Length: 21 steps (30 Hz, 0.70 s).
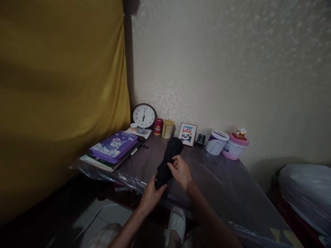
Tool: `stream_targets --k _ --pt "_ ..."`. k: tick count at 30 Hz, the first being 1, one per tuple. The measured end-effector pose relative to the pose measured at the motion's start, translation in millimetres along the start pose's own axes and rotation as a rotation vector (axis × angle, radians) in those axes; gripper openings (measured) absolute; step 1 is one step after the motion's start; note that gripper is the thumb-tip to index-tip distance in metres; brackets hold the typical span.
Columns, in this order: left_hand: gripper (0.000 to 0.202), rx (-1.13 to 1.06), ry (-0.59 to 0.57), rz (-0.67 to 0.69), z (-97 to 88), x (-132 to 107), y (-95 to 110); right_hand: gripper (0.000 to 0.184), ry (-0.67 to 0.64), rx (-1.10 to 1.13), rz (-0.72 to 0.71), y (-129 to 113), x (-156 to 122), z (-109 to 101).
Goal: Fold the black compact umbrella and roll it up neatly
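Note:
A folded black umbrella (169, 156) is held over the near edge of a brown table (222, 186) covered in clear plastic. My left hand (150, 195) grips its lower end from below, fingers wrapped round it. Higher up, at the umbrella's middle, my right hand (181, 171) is closed on the fabric. The umbrella's far end points toward the back wall.
At the table's left lies a purple cartoon case (113, 146) on a stack of books. Along the wall stand a round clock (143, 116), a red can (158, 126), a gold tin (168, 128), a small framed picture (187, 134), a white tub (216, 142) and a pink tub (235, 146). A yellow curtain (59, 93) hangs left.

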<state>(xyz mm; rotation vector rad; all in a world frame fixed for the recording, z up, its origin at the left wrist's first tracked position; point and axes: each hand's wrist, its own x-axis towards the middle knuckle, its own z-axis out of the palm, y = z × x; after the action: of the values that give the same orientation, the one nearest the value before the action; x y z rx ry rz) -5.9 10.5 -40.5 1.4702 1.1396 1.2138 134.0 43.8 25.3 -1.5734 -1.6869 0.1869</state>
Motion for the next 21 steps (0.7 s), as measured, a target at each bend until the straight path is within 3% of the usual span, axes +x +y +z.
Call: stream_targets --k 6,13,21 --pt "0.051 0.062 0.033 -0.04 -0.7 0.4 -0.2 0.017 0.01 0.039 0.06 -1.1 4.6 2.6" --pt "0.08 0.014 0.0 -0.004 -0.5 -1.1 2.8 0.028 0.034 -0.05 0.128 -7.3 4.7 -1.7" --pt "0.071 -0.031 -0.009 -0.037 0.1 0.1 -2.2 0.026 -0.02 -0.002 0.108 -4.4 6.7 -1.9"
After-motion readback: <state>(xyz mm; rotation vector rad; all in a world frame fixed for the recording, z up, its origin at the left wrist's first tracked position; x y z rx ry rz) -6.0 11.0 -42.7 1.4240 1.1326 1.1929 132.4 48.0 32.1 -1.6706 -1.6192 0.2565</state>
